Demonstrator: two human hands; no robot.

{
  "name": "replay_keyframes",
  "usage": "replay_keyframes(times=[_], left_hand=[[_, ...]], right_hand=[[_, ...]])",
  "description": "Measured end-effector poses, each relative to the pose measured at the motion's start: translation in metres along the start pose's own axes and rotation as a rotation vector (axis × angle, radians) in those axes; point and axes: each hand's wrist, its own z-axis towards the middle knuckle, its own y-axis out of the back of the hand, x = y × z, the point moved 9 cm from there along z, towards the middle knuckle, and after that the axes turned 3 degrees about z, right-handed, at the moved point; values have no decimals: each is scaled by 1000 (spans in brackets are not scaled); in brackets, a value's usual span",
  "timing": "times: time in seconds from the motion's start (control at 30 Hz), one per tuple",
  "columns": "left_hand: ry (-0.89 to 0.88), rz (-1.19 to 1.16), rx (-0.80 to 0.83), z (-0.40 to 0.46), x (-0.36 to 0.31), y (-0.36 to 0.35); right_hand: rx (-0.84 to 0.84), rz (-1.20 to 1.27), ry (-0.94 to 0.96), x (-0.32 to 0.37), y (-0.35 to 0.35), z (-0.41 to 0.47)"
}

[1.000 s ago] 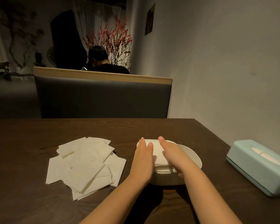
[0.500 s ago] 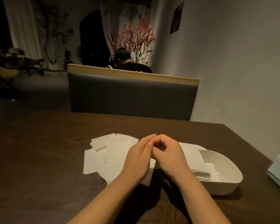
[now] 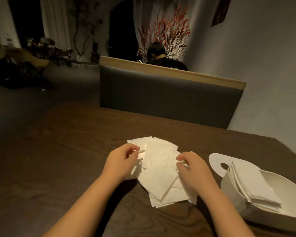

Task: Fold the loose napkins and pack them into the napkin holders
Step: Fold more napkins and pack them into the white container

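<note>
A pile of loose white napkins (image 3: 158, 177) lies spread on the dark wooden table (image 3: 58, 159) in front of me. My left hand (image 3: 123, 162) hovers at the pile's left side and pinches a napkin edge between thumb and fingertips. My right hand (image 3: 193, 170) is at the pile's right side, fingers curled onto a napkin edge. To the right stands a white napkin holder (image 3: 284, 214) with a stack of folded napkins (image 3: 256, 185) leaning inside it. Its flat white lid (image 3: 215, 161) with an oval slot lies just behind it.
A grey padded bench back (image 3: 161, 96) with a wooden top rail stands at the table's far edge, and a person sits behind it. A plain wall runs along the right. The floor opens out to the left of the table.
Both hands left the napkin holder and moved left onto the loose pile, now apart at its two sides. The view turned left, so the blue tissue box dropped out of sight.
</note>
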Motion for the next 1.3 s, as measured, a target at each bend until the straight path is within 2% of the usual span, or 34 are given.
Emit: replay_keyframes(times=[0.07,0.2,0.3,0.37,0.5,0.6,0.9,1.0,1.07,1.17,1.23,1.3], left_hand=[[-40,193,94,-2,-9,-13],[-121,482,158,-15,-29,-34],[-99,581,254,-23,-31,-50],[-72,565,287,-23,-29,-54],[-20,387,350,-22,-21,-53],[-71,282,337,-21,-19,-50],[-145,35,223,-11,-20,-31],[-171,-101,142,-12,-29,-22],[-88,-282,90,-10,-24,-16],[195,-789,91,-9,-5,-25],[348,-1081,58,-10,2,-30],[471,-1247,62,-14,2,-35]], right_hand=[[-26,-4,-5,-11,-5,-2],[-48,-43,-19,-22,-8,-4],[-3,-145,-68,-24,-13,-2],[60,-186,-138,-28,-18,4],[81,55,-213,-23,-16,19],[55,203,-263,-18,-16,29],[44,270,-237,-15,-23,40],[-17,333,-227,-20,-18,39],[-63,372,-223,-24,-14,37],[-135,420,-207,-29,-6,35],[-168,383,-185,-29,-2,34],[-192,313,-175,-30,0,33]])
